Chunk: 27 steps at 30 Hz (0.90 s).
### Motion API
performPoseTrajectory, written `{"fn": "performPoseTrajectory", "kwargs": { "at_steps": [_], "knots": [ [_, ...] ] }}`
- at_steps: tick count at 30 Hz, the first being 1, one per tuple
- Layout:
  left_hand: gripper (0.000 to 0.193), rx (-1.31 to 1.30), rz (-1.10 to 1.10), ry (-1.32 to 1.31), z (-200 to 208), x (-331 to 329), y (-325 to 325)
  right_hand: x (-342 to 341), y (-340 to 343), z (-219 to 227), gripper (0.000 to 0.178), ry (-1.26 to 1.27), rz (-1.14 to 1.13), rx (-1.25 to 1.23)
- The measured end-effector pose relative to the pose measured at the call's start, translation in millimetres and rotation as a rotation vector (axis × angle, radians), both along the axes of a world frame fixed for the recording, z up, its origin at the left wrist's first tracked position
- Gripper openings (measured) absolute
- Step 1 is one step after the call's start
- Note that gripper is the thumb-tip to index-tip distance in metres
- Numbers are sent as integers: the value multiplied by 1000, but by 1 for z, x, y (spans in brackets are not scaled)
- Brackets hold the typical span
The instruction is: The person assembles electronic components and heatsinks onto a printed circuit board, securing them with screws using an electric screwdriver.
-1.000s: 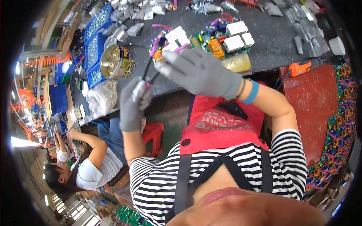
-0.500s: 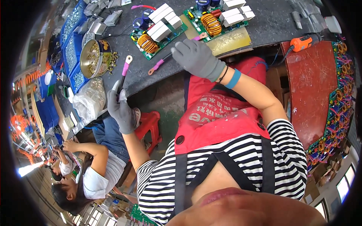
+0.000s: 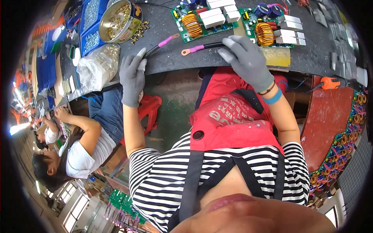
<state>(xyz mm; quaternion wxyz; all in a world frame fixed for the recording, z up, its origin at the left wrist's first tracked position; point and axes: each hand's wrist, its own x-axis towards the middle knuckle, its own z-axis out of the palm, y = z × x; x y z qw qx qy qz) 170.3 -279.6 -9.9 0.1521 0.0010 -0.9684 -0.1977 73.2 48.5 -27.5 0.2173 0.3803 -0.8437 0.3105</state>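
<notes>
My left hand [image 3: 133, 79], in a grey glove, is closed on a short black cable [image 3: 154, 50] with a pink sleeve and a ring lug at its end. It is over the bench edge, near a clear plastic bag. My right hand [image 3: 248, 60], gloved the same way, pinches another black cable [image 3: 213, 45]. This one ends in a pink sleeve and a copper ring lug [image 3: 185, 52] that points left. Just beyond the cables are two green circuit boards with copper-wound coils and white blocks: the left board [image 3: 186, 38] and the right board [image 3: 251, 40], partly behind my right hand.
A round tin [image 3: 136, 27] of brass-coloured fasteners stands at the left, with some spilled beside it. Blue bins [image 3: 92, 40] and a clear bag [image 3: 99, 66] of small parts are near it. An orange-handled tool [image 3: 330, 83] lies at the right. A person sits at the left.
My left hand's cable has swung from upright to leaning right. My right hand's cable now lies nearly level. The whole view has shifted, bringing the boards further right.
</notes>
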Motion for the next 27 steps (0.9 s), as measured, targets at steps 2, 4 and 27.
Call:
{"fn": "performPoseTrajectory", "kwargs": {
  "at_steps": [2, 4, 27],
  "knots": [
    [35, -17, -96, -11, 3, -4, -3, 0, 6, 11, 28, -3, 25, -56],
    [34, -9, -124, 18, 1, -7, -9, 0, 13, 19, 29, 10, 25, -66],
    [26, -391, 229, 548, 25, 8, -37, -132, 39, 121, 39, -192, -267, -559]
  ]
}}
